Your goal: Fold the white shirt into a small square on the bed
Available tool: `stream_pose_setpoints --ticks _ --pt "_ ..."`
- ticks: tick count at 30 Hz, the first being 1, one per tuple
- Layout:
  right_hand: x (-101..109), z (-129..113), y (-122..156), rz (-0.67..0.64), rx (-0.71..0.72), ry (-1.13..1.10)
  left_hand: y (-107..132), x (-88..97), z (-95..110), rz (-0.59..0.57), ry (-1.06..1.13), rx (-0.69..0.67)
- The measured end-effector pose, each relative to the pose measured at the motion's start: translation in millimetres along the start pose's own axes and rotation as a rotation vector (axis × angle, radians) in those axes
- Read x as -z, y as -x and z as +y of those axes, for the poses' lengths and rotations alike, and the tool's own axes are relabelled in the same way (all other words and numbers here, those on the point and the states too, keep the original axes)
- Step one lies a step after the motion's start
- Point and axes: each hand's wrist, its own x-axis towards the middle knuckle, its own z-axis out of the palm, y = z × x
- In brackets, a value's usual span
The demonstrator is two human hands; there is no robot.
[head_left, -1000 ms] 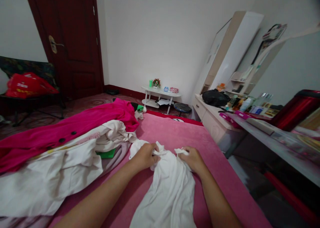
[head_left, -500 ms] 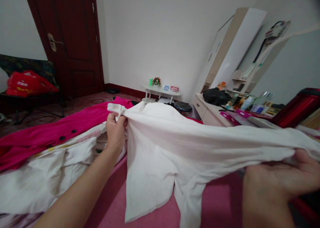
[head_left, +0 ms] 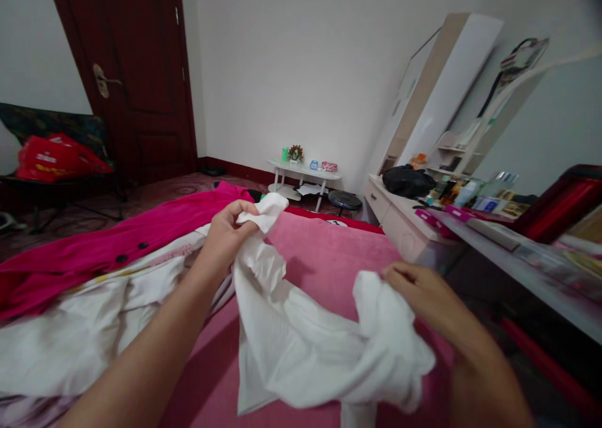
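Observation:
A white long-sleeved garment (head_left: 305,346) hangs loosely between my hands over the pink bedding (head_left: 324,246). My left hand (head_left: 232,221) pinches one end of it between thumb and fingers, with a flap of cloth standing up past the fingertips. At the other side my right hand (head_left: 414,287) grips a bunched part of the same garment, its fingers closed and partly hidden. The cloth sags in folds, and its lower edge nears the bedding. To the left of my left arm lies a pile with a bright pink buttoned garment (head_left: 155,234) and white clothes (head_left: 94,328).
A dressing table (head_left: 399,215) with bottles, a black bag (head_left: 408,181) and a mirror runs along the right. Near the far wall stand a small white table (head_left: 305,170) and a round stool (head_left: 345,200). A red bag (head_left: 59,158) rests on a chair at left.
My right hand has come inward from the far right, so the stretched garment now hangs slack and bunched. My left hand has shifted slightly right, still holding its end.

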Motion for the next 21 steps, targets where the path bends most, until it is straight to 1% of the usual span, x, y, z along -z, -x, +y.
stream_pose_setpoints --ticks 1,2,3,4,5,7,9,11,13,15,18,21 --pt "-9.9 0.0 -5.0 0.025 -0.012 0.183 1.6 -1.7 0.2 -0.028 -0.033 -0.011" --pt "-19.6 -1.1 -9.0 0.078 -0.013 0.316 2.5 -3.0 -0.3 -0.051 -0.061 -0.028" --pt "-28.7 -3.7 -11.4 0.107 0.000 0.383 2.9 -3.8 -1.4 -0.064 -0.096 -0.052" --pt "-37.3 -7.9 -11.9 0.090 0.031 0.383 2.8 -4.2 -2.8 -0.062 -0.134 -0.086" --pt "-45.4 -13.5 -10.6 0.027 0.073 0.341 2.4 -4.4 -4.3 -0.063 -0.165 -0.113" --pt "-60.2 -26.6 -4.4 -0.185 0.147 0.240 1.6 -4.2 -7.3 -0.069 -0.184 -0.131" --pt "-73.6 -38.0 2.8 -0.371 0.186 0.232 1.1 -3.7 -9.0 -0.054 -0.174 -0.127" --pt "-84.3 -43.2 7.1 -0.459 0.213 0.291 0.9 -2.9 -9.1 -0.022 -0.166 -0.130" --pt "-90.4 -41.3 7.1 -0.471 0.215 0.345 0.5 -1.6 -7.9 0.013 -0.159 -0.142" --pt "-91.2 -35.1 4.3 -0.433 0.191 0.379 -0.7 0.0 -6.7 0.053 -0.148 -0.157" --pt "-86.3 -25.0 -0.5 -0.397 0.133 0.445 -3.5 2.8 -7.1 0.095 -0.147 -0.168" --pt "-80.5 -18.1 -3.3 -0.422 0.091 0.524 -6.5 5.5 -10.9 0.098 -0.200 -0.161"
